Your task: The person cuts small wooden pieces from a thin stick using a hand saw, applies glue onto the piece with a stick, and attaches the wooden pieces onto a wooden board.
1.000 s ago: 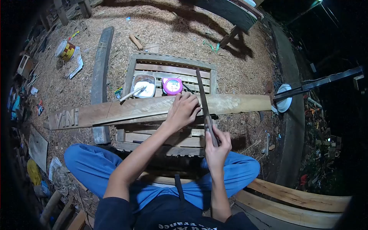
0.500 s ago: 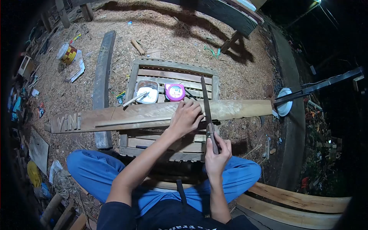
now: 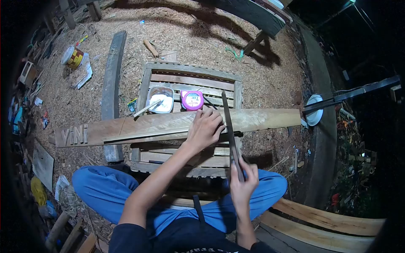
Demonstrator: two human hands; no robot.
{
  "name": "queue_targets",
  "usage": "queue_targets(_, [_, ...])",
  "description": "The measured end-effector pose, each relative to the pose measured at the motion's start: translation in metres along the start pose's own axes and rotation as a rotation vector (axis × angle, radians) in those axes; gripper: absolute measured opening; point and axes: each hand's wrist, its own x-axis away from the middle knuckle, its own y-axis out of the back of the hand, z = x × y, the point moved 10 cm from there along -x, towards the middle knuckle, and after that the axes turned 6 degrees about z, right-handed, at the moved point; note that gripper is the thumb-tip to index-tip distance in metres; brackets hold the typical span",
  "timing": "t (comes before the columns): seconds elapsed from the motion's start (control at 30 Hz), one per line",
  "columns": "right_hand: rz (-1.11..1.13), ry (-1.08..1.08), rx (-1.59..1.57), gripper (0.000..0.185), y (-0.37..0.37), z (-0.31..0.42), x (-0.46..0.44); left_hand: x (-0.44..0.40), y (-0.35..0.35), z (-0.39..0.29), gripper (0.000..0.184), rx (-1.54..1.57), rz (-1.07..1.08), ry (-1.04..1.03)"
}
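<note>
My left hand (image 3: 204, 128) presses on the long wooden board (image 3: 257, 120) with its fingers curled over a thin strip (image 3: 156, 135) lying along the board. In my right hand (image 3: 244, 181) is a saw (image 3: 228, 116) with a long, narrow, dark blade, its grip closed in my fingers. The blade crosses the board just right of my left fingertips; the exact contact is hard to make out. Raised letters (image 3: 75, 135) reading "ViNi" stand at the board's left end. Behind the board are a pink tape measure (image 3: 194, 100) and a tub of white paste (image 3: 166, 104) with a stick (image 3: 147, 109) in it.
A slatted wooden stand (image 3: 192, 68) supports the board, with a dark beam (image 3: 113, 80) under its left part. A bucket (image 3: 74, 57) lies on the shavings-covered ground. A white dish (image 3: 314, 110) sits at the right end, and planks (image 3: 325, 219) lie at lower right.
My right hand has drawn the saw back toward my body and slightly to the right. My left hand stays in place on the strip and board.
</note>
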Motion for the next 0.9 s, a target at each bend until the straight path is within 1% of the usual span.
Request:
queue_targets(0.1, [-0.003,0.032,-0.002,0.029,0.003,-0.002,-0.002,0.002,0.001,-0.004,0.019,0.011,-0.033,-0.017])
queue_targets(0.2, [-0.023,-0.029,-0.044,0.029,-0.016,0.008,-0.029,0.002,-0.003,-0.001,0.019,-0.040,-0.013,-0.024])
queue_targets(0.27, [-0.019,-0.030,-0.036,0.029,-0.007,0.004,-0.007,0.002,0.003,-0.003,0.019,-0.056,-0.022,-0.034])
queue_targets(0.33, [-0.018,-0.005,0.014,0.030,0.008,-0.004,0.015,0.001,-0.003,0.001,0.020,-0.003,0.044,0.015])
queue_targets(0.47, [-0.022,0.004,0.004,0.034,-0.007,0.004,-0.016,0.002,-0.003,-0.001,0.020,-0.042,-0.011,-0.045])
queue_targets(0.57, [0.000,-0.001,0.004,0.030,0.000,0.001,0.006,0.001,-0.002,-0.001,0.019,-0.023,0.013,-0.015])
queue_targets(0.63, [0.041,-0.104,-0.016,0.031,0.011,-0.012,0.024,-0.002,0.000,0.000,0.019,-0.037,0.001,-0.008])
queue_targets(0.7, [-0.022,0.028,-0.029,0.033,0.002,-0.003,0.006,0.002,-0.006,-0.001,0.019,-0.055,0.035,-0.012])
queue_targets(0.73, [-0.017,0.044,-0.011,0.031,-0.006,0.006,-0.010,0.003,-0.006,-0.002,0.019,-0.055,0.011,-0.035])
queue_targets(0.77, [-0.007,-0.023,-0.044,0.031,-0.012,0.007,-0.020,0.003,-0.006,-0.002,0.019,-0.058,0.008,-0.037])
queue_targets(0.83, [-0.010,0.024,-0.004,0.031,-0.005,0.005,-0.008,0.001,-0.007,0.001,0.019,-0.073,0.054,-0.011])
queue_targets(0.9, [0.013,-0.031,-0.007,0.031,0.009,-0.004,0.017,-0.002,0.000,-0.002,0.020,-0.041,-0.008,-0.036])
